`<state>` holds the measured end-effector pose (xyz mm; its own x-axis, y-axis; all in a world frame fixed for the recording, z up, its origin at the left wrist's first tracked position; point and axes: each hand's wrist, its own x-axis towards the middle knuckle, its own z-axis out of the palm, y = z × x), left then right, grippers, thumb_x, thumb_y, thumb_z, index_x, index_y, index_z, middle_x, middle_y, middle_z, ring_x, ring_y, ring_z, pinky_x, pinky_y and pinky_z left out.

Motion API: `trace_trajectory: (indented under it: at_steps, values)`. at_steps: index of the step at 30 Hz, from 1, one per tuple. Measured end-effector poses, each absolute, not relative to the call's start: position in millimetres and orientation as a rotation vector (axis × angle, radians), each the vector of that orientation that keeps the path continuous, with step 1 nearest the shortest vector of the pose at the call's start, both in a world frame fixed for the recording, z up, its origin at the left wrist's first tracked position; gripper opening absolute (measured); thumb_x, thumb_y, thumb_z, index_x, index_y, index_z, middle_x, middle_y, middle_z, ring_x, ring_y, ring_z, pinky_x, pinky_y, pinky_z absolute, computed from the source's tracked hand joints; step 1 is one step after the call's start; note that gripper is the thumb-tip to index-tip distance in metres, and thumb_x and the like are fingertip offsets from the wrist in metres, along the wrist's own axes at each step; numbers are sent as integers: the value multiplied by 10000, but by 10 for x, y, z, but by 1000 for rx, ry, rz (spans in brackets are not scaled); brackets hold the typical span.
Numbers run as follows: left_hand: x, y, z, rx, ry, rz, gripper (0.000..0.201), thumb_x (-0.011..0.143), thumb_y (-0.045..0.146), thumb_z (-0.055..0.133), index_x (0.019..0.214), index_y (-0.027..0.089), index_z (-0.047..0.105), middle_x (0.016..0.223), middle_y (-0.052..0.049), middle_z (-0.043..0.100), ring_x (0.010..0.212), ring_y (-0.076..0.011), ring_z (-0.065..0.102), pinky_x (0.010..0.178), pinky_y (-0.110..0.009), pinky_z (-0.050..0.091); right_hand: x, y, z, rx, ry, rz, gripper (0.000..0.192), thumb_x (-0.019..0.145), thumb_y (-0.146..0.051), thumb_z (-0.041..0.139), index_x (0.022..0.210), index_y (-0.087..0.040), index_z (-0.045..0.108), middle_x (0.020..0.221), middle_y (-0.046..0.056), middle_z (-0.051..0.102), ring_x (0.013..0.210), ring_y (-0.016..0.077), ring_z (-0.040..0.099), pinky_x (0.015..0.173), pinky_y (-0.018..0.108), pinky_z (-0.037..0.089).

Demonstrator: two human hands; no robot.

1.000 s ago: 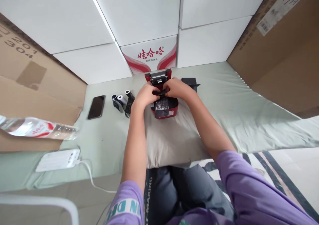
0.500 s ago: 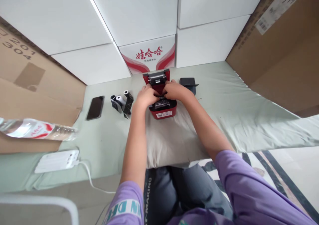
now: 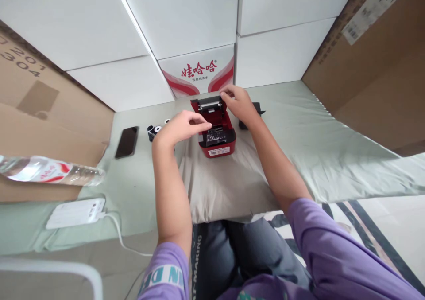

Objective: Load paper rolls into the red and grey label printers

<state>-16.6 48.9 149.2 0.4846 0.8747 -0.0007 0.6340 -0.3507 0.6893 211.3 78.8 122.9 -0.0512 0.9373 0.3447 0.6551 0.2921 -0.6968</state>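
1. Red label printer (image 3: 217, 136) sits on a grey-green cloth-covered desk (image 3: 299, 145), just in front of the stacked white boxes, with its lid (image 3: 210, 105) tipped up at the back and the dark paper bay open to view.
2. Right hand (image 3: 239, 103) rests on the right top corner of the raised lid, fingers curled over its edge; the grip is loosely closed on the lid rim (how firmly it presses cannot be told).
3. Left hand (image 3: 181, 127) hovers just left of the printer, fingertips pointing toward the open bay; its grip is half curled and holds nothing that can be seen.
4. Small paper rolls (image 3: 153, 129), black and white, lie just behind the left hand, partly hidden by it.
5. Black phone (image 3: 127, 142) lies flat further left, well apart from the printer.
6. Black box (image 3: 255, 111) shows partly behind the right wrist.
7. White power bank (image 3: 76, 212) with a white cable lies near the desk's front edge at the left, and a clear water bottle (image 3: 49, 170) lies on its side above it, against brown cardboard.
8. Red-and-white printed carton (image 3: 199, 72) stands directly behind the printer.
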Motion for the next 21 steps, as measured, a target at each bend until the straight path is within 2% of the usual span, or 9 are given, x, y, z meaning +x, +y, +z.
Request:
trace_trajectory:
  at_steps: [3,6,9,12,15,18,21]
  values:
    - [-212,517,1454,2107,1412,784,376,876,551,666,725,210,712,665,-20,638,696,-198,596,659,-314,462,2194,795,1225,-1416,-1820,570,181,947,-218,555,990,-169,724,930,61,734,904,204,665,863,325,537]
    - [-268,634,1339,2067,1561,766,328,865,519,681,744,214,672,698,-16,645,693,-191,585,664,-313,440,2264,762,1237,-1394,-1965,743,207,851,-97,606,1008,-162,725,875,35,728,801,167,652,769,284,527]
    - [-300,755,1208,1985,1621,506,314,807,530,735,875,227,687,863,-36,731,771,-203,631,700,-308,444,2252,683,1276,-1454,-2127,771,344,828,-80,633,1139,-201,719,1136,68,730,1005,196,666,868,287,530]
    - [-306,825,1106,1835,1579,402,400,798,565,737,1018,238,673,973,-51,765,849,-212,683,712,-296,454,2206,602,1327,-1575,-2178,685,547,837,-107,647,1363,-252,631,1441,103,601,1277,255,584,1019,334,504]
    - [-312,852,1044,1685,1500,426,493,783,541,765,1159,245,647,1091,-69,772,933,-217,727,720,-288,491,2199,574,1346,-1641,-2185,710,689,866,-156,648,1528,-265,492,1597,117,476,1395,284,516,1116,379,458]
    - [-328,864,1002,1605,1429,419,682,753,521,800,1353,266,600,1238,-93,747,1076,-248,729,730,-290,535,2235,601,1315,-1676,-2144,815,802,874,-217,685,1612,-254,374,1653,132,432,1375,294,557,1122,393,468]
    - [-344,871,957,1583,1332,428,815,733,524,813,1471,291,555,1338,-103,710,1217,-288,682,756,-296,564,2271,635,1269,-1696,-2048,1023,907,855,-250,733,1649,-270,295,1587,131,532,1172,283,691,967,371,579]
